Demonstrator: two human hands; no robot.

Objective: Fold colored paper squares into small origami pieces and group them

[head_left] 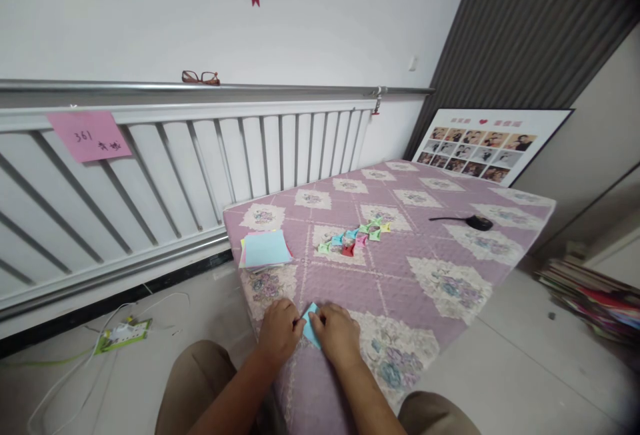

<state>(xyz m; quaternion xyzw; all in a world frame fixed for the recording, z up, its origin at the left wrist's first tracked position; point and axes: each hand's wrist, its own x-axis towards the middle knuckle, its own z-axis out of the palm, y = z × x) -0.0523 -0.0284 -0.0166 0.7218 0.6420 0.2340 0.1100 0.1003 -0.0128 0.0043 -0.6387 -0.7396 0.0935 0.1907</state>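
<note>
A small folded piece of light blue paper [312,328] lies at the near end of the table, between my two hands. My left hand [281,328] is closed, its thumb and fingertips pinching the paper's left edge. On the other side, my right hand [337,330] is closed with its thumb over the paper's right part. Beyond my hands sit several small folded paper pieces in green, blue, red, pink and yellow, among them a red one [348,250]. A stack of coloured paper sheets [267,248], light blue on top, rests near the table's left edge.
The table has a purple floral cloth [395,282]. A black spoon-shaped object [479,222] lies toward the right. Behind stands a white radiator [270,155] with glasses [201,78] on the pipe above. A photo board [487,145] leans at the far end. A power strip [123,335] lies on the floor.
</note>
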